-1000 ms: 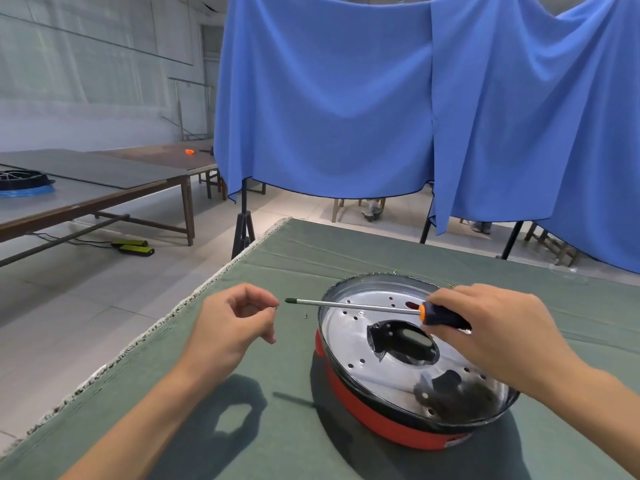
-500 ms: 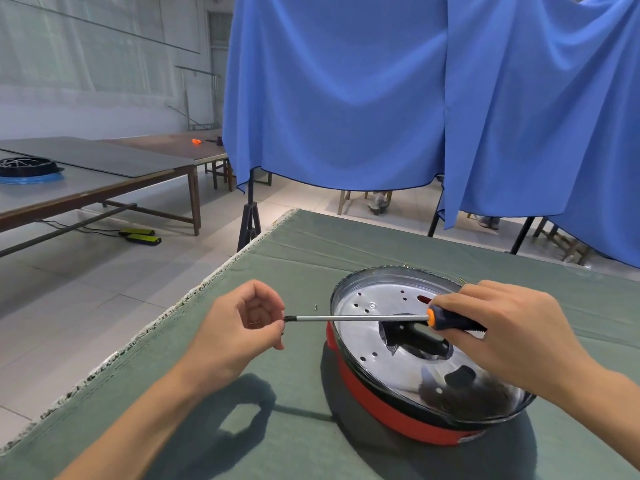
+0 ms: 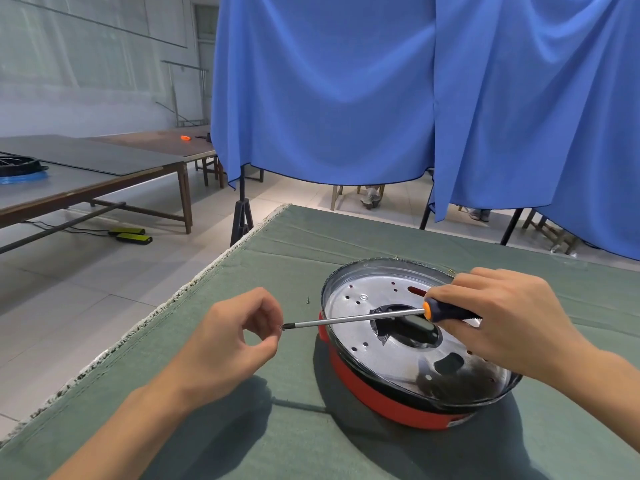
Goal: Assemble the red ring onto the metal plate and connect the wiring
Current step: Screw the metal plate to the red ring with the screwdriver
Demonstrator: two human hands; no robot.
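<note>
A round metal plate with small holes and a dark central opening sits inside a red ring on the green cloth. My right hand grips the black and orange handle of a screwdriver, held level above the plate and pointing left. At its tip, my left hand pinches a tiny screw between thumb and forefinger, just left of the ring. No wiring is visible.
A loose small screw lies on the green cloth left of the plate. The table's frayed left edge drops to a tiled floor. Blue curtains hang behind, with long tables at the far left.
My left hand has closed in on the screwdriver tip and now pinches there. The screwdriver has tilted slightly, tip lower. The view has shifted a little.
</note>
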